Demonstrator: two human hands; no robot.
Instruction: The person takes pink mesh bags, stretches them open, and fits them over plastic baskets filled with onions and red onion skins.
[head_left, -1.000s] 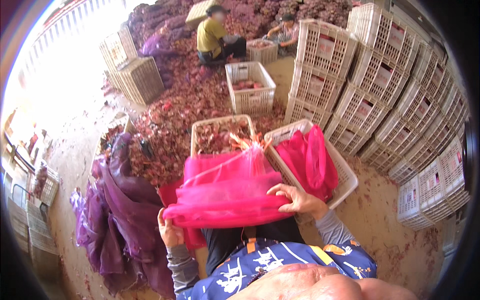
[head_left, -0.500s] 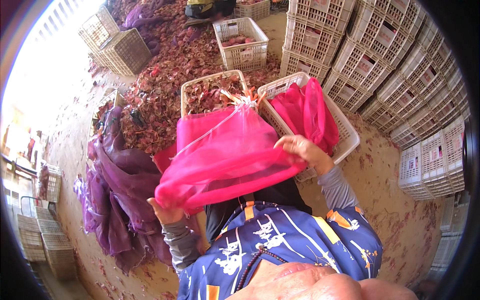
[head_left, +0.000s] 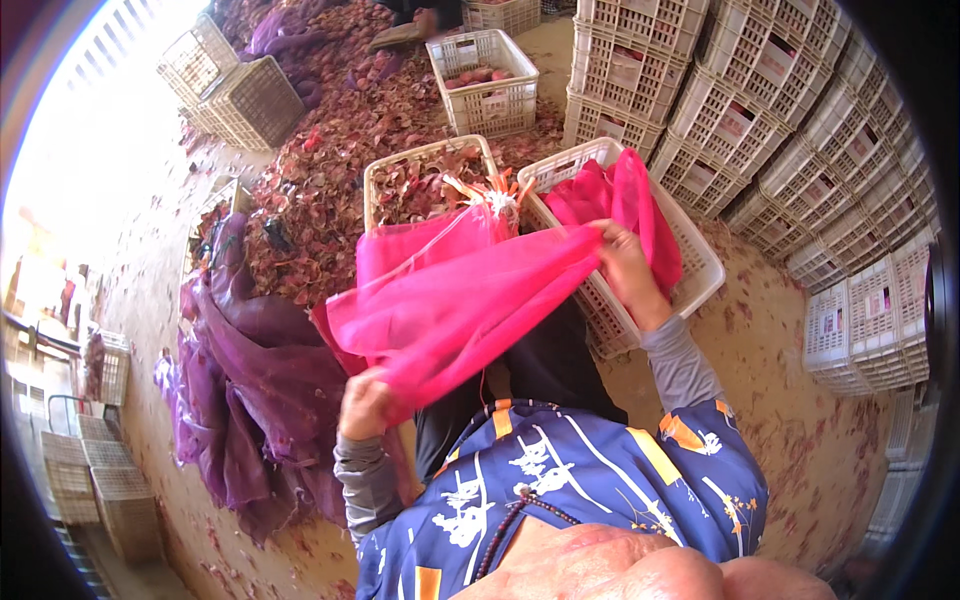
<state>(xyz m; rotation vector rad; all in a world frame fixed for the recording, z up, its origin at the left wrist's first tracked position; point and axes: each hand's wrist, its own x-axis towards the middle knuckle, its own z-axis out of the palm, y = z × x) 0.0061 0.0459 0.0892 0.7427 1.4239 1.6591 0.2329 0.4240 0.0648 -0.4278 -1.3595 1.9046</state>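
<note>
A bright pink mesh bag is stretched slantwise across my lap between my two hands. My left hand is closed on its lower left end. Higher up, my right hand grips the gathered right corner. Behind it lie more pink mesh bags, bunched at a white tie with orange strips. These rest against a pale crate filled with dry skins. Close to my right hand stands a white plastic crate holding folded pink mesh.
Purple mesh sacks are heaped at my left. A large pile of reddish skins spreads ahead, with a crate of reddish bulbs beyond. Tall stacks of pale crates line the right. Part of another person shows at the far top.
The pink bag went from spread wide to pulled taut on a slant. My right hand rose and closed on its corner; my left hand moved slightly right and grips the other end.
</note>
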